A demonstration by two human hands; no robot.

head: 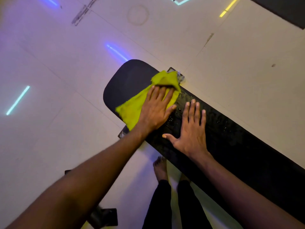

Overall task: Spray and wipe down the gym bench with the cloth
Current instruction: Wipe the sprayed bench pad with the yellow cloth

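Note:
A long black padded gym bench [234, 142] runs from the lower right up to its rounded end at the centre. Droplets glisten on its middle part. A yellow-green cloth [132, 106] lies spread near the rounded end. My left hand [156, 109] presses flat on the cloth with straight fingers. My right hand [191, 129] rests flat on the bare wet padding just right of it, fingers spread. No spray bottle is in view.
A pale tiled floor [66, 63] reflects coloured light strips. The bench's metal foot [177, 74] shows at the far edge behind the cloth. My bare foot [160, 167] and dark trouser legs stand beside the bench. A dark metal part [105, 215] sits at the bottom left.

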